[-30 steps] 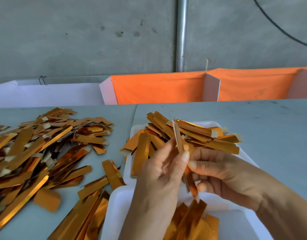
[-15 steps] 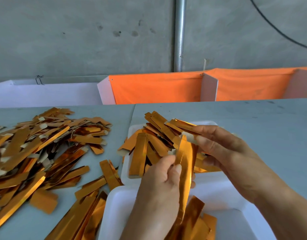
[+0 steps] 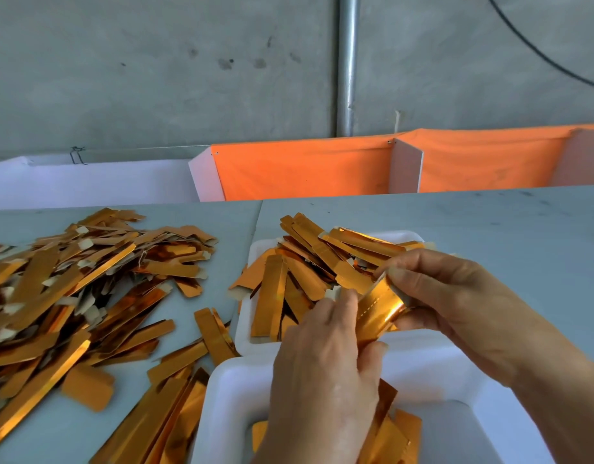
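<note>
Head view shows you working one gold strip (image 3: 381,309) between both hands, above the place where two white trays meet, close to the near edge of the surface (image 3: 489,229) and a little right of its middle. Your left hand (image 3: 325,356) pinches the lower part of the strip with its back turned up, and its fingers are curled so that they hide that end. Your right hand (image 3: 456,303) grips the upper end, with thumb and curled fingers closed around it. Between the two grips the strip bows into a shiny curve, and a dashed line runs across its face.

The far tray (image 3: 402,236) sits just behind your hands and carries a heap of the same strips. Several of them stick out over its far and left rims. The near tray (image 3: 228,390) touches the far one and lies against the near edge. It holds more strips under your left wrist, which covers part of them.

A big loose pile (image 3: 71,283) of strips spreads over the left part of the surface and reaches its left edge. A few stray strips lie between that pile and the left walls of the trays.

Beyond the far edge, an orange cloth (image 3: 305,169) hangs between white panels. A grey pipe (image 3: 347,61) runs up the concrete wall, and a black cable (image 3: 540,51) crosses the wall's upper right.
</note>
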### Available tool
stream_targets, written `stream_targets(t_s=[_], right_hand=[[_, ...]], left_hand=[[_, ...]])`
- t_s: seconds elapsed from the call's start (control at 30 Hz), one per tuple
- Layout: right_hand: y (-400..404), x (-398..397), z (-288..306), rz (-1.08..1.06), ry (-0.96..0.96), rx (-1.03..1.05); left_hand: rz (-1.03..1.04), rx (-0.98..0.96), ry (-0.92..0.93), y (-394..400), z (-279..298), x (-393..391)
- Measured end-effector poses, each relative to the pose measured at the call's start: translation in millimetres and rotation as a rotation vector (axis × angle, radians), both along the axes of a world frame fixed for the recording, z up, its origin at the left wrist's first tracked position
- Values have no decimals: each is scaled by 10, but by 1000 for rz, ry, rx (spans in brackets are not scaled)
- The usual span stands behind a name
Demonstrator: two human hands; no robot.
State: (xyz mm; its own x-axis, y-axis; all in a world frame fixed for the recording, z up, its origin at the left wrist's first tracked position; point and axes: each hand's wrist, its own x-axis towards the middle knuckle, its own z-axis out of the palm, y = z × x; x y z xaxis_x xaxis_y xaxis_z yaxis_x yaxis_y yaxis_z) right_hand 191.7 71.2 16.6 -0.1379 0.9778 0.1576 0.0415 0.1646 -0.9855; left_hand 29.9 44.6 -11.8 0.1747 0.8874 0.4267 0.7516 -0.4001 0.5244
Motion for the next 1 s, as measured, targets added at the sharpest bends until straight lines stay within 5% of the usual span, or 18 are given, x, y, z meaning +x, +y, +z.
stream_targets(t_s=[0.43,0.63,0.8,1.0], right_hand=[[-14,92,55,-34,57,-23],[-60,168,104,209,-55,-33],[-46,170,69,196,-146,-44],[-53,194,88,236,-126,-39]], left_hand=[[-146,-79,-125,-28,91,-31],[-231,-146,-179,-45,99,-10],[-250,-165,-111,-22,102,-50],[-253,-253,-261,-4,116,-76]])
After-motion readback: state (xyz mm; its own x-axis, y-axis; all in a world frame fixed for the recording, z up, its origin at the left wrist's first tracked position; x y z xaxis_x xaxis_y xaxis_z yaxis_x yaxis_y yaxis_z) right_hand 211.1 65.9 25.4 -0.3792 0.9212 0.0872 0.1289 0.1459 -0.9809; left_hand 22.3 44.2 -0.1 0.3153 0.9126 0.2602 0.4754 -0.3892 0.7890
